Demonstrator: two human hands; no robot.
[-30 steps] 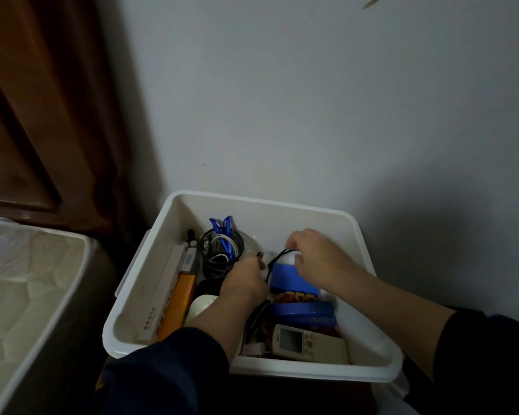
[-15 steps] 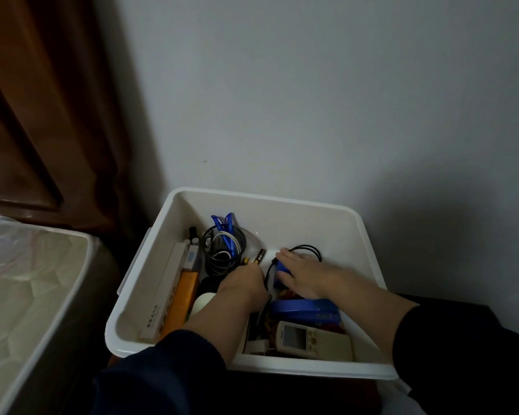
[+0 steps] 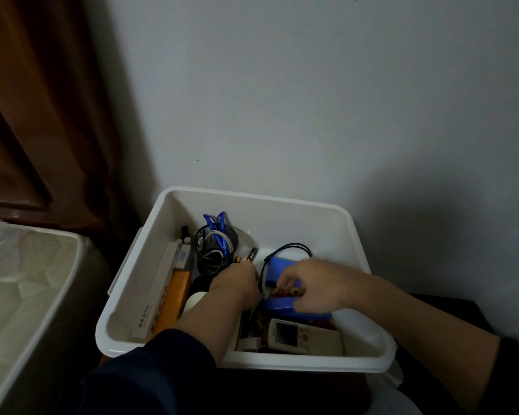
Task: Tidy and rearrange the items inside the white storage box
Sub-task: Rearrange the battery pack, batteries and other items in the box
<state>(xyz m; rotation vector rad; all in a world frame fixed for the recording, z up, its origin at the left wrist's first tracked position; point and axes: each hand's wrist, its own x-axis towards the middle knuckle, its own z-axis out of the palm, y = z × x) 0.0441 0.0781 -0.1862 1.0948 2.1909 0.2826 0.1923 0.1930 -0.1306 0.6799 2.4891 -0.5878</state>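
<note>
Now the right hand [image 3: 315, 287] has come down from the far side of the white storage box [image 3: 282, 202] and dropped a blue block [image 3: 277, 269] with a black cord [image 3: 294, 247] onto the floor of the box, right of centre. A second ago it held that block higher; half a second ago it lay flat over it. Its fingers are now curled down among small reddish and yellow bits [image 3: 285, 292] between the block and a blue case [image 3: 279, 304] nearer the person; whether they pinch anything cannot be told. The left hand [image 3: 237, 283] has barely moved and grips two batteries [image 3: 247, 257], whose ends poke out beyond the knuckles. This suggests the sorting is midway, with loose bits being gathered. Crowding the box are a mesh cup [image 3: 216, 250] of pens and cable at the far left, long white and orange boxes [image 3: 165, 295] along the left wall, and a remote control [image 3: 304, 336] at the near edge. A mattress [image 3: 27, 295] lies to the left.
</note>
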